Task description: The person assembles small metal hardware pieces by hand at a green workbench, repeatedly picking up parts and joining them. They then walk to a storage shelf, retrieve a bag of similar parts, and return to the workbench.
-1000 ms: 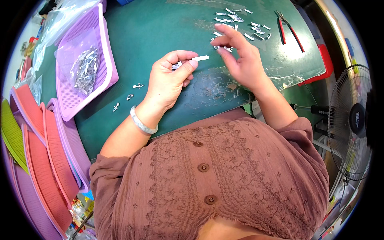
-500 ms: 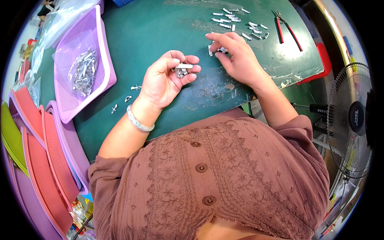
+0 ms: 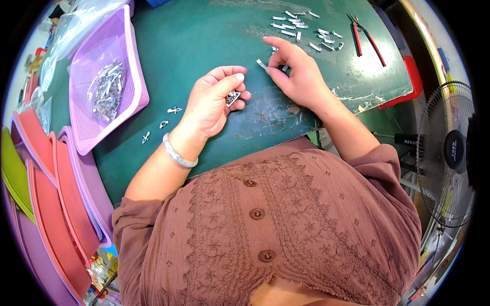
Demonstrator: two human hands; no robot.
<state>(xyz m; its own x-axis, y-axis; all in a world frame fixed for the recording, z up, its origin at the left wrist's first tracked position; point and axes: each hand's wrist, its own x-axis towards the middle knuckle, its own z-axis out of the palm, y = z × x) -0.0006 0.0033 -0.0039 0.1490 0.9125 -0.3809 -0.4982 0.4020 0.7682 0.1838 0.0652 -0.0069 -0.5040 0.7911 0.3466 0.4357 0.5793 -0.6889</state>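
My left hand (image 3: pixel 210 102), with a pale bangle (image 3: pixel 178 154) at its wrist, is curled around a few small silvery metal parts (image 3: pixel 233 97). Thumb and fingers partly hide them. To its right, my right hand (image 3: pixel 301 74) pinches a narrow silvery metal strip (image 3: pixel 262 64) between thumb and fingertip, its end pointing to the left. Other bits of metal show between and behind those fingers, too covered to make out. Left of my left wrist lie a few loose metal fittings (image 3: pixel 163 124), apart from one another on the green table (image 3: pixel 204 35).
Several metal strips (image 3: pixel 296 23) lie scattered at the far right, beside red-handled pliers (image 3: pixel 366 40). A purple basket (image 3: pixel 138 97) at left holds a clear bag of metal parts (image 3: pixel 107 92). Stacked baskets (image 3: pixel 56 214) stand at lower left, a fan (image 3: pixel 446 153) at right.
My left fingers have curled further over the metal parts, turning them. My right hand now shows a metal strip sticking out from its fingertips, lifted from near the tabletop.
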